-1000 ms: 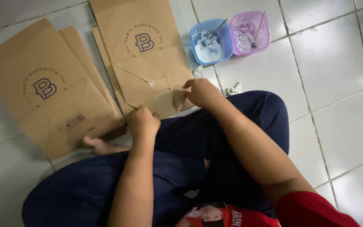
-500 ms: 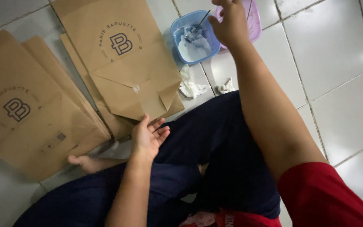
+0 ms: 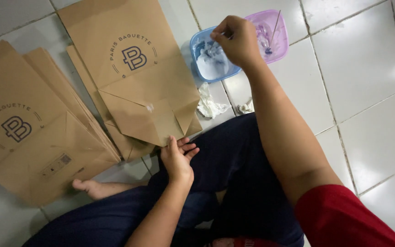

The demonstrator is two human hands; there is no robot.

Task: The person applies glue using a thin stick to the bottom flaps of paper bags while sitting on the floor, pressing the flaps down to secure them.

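The brown paper bag (image 3: 138,77) lies flat on the tiled floor (image 3: 366,91), long axis running away from the person, its folded bottom flap nearest the left hand (image 3: 178,158), whose spread fingers rest at the flap's tip. The right hand (image 3: 236,41), well apart up-right, pinches a thin stick over the blue glue tub (image 3: 206,68), beside a purple tub (image 3: 277,36). A crumpled tissue (image 3: 209,106) lies between bag and tubs; more bags (image 3: 28,137) are stacked left.

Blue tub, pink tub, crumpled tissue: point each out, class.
blue tub (image 3: 206,75), head view, its near rim.
pink tub (image 3: 280,43), head view, its right wall.
crumpled tissue (image 3: 209,104), head view, its middle.
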